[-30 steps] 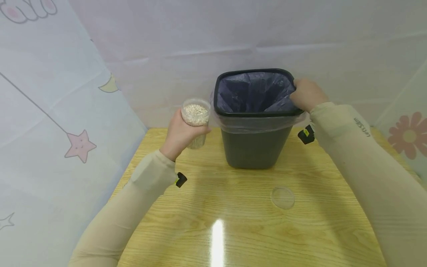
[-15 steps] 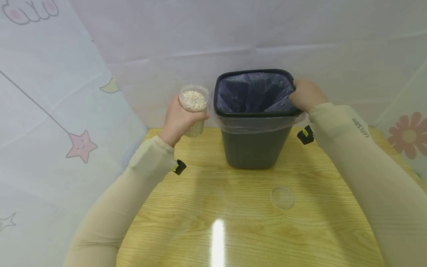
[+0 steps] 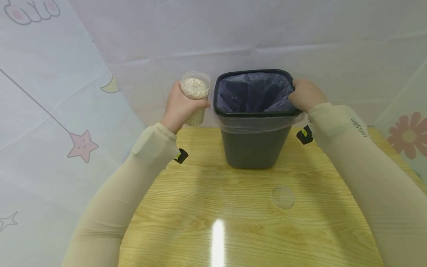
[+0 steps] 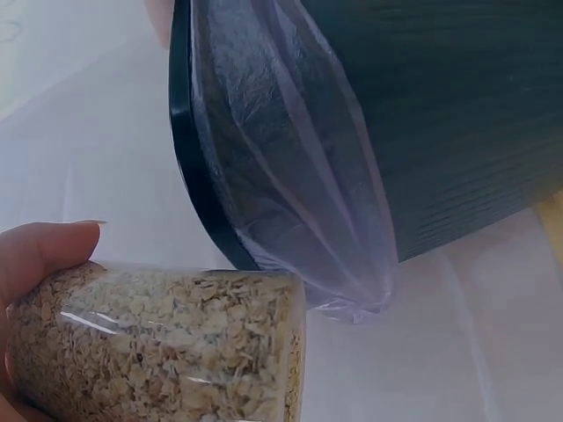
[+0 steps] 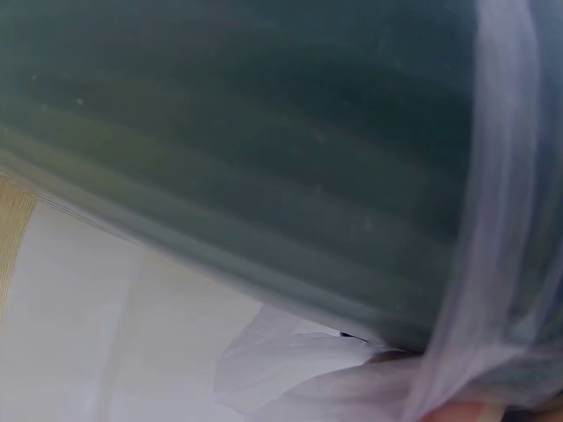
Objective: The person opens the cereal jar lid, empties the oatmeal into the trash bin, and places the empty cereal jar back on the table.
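My left hand [image 3: 181, 105] grips a clear plastic jar [image 3: 197, 116] filled with rolled oats [image 4: 158, 343], raised at the left side of the trash can [image 3: 255, 148]. The jar is lidless, and oats show near its mouth. In the left wrist view its base end lies close by the can's bag-covered rim. My right hand [image 3: 307, 94] grips the can's right rim, thumb side toward the opening; some of its fingers are hidden by the rim and bag. A thin translucent trash bag [image 3: 260, 126] lines the can and folds over its rim.
A round clear lid [image 3: 282, 197] lies flat on the wooden table [image 3: 247, 233], in front of the can. Behind the can hangs a pale cloth wall [image 3: 233, 33]; a patterned one [image 3: 50, 111] stands at the left.
My left hand has lifted the jar of oats upward, away from the tabletop, beside the can. The right hand keeps its grip on the rim, and the can and lid stay put.
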A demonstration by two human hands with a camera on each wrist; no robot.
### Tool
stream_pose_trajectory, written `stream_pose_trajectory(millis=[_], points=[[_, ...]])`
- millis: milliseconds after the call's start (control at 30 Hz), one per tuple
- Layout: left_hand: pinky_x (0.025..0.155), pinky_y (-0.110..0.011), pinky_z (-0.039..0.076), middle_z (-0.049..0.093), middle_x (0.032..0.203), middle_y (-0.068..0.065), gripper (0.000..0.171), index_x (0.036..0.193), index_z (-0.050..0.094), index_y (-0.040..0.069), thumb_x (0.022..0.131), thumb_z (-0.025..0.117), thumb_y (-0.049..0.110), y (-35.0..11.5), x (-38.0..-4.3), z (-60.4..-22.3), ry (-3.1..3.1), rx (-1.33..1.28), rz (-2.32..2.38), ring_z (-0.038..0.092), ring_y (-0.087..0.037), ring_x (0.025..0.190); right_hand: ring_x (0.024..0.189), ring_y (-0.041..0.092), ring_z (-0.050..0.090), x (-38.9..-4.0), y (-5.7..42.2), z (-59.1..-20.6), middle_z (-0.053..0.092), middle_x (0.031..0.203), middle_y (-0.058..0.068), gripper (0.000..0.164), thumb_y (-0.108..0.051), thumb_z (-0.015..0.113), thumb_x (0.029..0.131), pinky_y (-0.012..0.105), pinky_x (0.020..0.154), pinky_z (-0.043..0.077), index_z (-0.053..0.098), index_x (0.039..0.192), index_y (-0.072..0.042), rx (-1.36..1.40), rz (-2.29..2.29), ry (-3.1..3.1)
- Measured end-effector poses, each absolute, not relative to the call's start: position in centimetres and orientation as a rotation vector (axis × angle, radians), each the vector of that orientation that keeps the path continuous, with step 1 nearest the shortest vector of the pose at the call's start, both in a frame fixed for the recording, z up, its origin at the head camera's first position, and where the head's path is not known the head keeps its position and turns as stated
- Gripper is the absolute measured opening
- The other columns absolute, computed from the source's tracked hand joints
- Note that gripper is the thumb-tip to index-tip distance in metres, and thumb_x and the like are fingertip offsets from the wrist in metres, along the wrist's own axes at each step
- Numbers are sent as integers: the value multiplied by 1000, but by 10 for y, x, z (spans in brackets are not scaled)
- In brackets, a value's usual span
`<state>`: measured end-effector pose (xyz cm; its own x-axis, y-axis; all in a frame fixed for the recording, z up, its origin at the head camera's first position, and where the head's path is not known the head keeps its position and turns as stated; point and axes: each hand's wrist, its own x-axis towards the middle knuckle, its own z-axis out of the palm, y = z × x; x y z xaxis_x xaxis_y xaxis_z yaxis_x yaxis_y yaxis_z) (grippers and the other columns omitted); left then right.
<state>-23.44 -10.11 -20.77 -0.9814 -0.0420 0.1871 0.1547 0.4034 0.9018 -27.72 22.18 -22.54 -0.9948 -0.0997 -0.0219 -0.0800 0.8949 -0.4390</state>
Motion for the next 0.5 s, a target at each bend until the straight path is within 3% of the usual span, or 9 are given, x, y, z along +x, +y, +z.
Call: stream_pose_trajectory(millis=[233, 500], points=[[89, -35, 49, 54, 122, -4, 78, 134, 41, 8, 69, 83, 15, -95, -242, -196, -2522, -66, -1535, 53, -18, 108, 135, 53, 24, -280, 224, -226, 18, 150, 36, 64, -3, 32, 89, 63, 106, 26, 14, 148, 13, -116, -698, 2987], [88, -31, 49, 56, 121, -5, 76, 133, 43, 7, 69, 84, 16, -86, -246, -188, -2520, -102, -1454, 54, -18, 108, 132, 54, 28, -280, 222, -227, 24, 148, 36, 62, -4, 33, 88, 64, 105, 27, 19, 147, 14, -114, -681, 3017]])
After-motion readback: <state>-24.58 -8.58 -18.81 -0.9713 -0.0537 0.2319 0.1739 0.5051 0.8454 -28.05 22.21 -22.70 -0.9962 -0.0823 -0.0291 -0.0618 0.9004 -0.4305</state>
